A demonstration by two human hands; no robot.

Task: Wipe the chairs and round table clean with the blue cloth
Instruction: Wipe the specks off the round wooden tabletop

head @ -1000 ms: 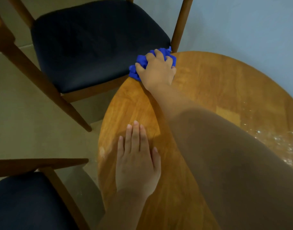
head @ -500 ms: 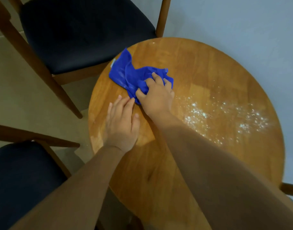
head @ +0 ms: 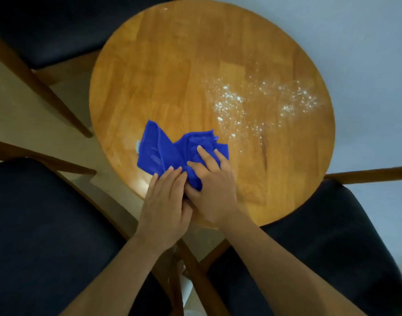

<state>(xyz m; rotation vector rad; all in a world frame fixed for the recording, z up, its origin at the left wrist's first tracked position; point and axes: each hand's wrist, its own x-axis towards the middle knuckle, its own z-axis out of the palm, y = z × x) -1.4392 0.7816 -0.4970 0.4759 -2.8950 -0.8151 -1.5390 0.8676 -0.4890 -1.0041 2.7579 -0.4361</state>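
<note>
The blue cloth (head: 170, 151) lies crumpled on the near left part of the round wooden table (head: 172, 71). My right hand (head: 213, 188) rests on the cloth's right side, fingers laid over it and thumb tucked into a fold, holding it. My left hand (head: 165, 201) is beside it, with straight fingertips touching the cloth's near edge. White powder (head: 252, 103) is scattered over the right half of the tabletop. Three dark-cushioned wooden chairs surround the table: one at the far left (head: 47, 30), one at the near left (head: 36, 224), one at the near right (head: 332, 236).
A pale wall (head: 355, 42) runs close behind the table on the right. Beige floor (head: 24, 106) shows between the left chairs. A chair's wooden rail (head: 366, 173) juts toward the table's right edge. Chair legs cross under my forearms.
My right hand has dragged the cloth from the table's far left edge to the near left part. My left hand moved from flat on the table to the cloth's edge. The view tilted further down.
</note>
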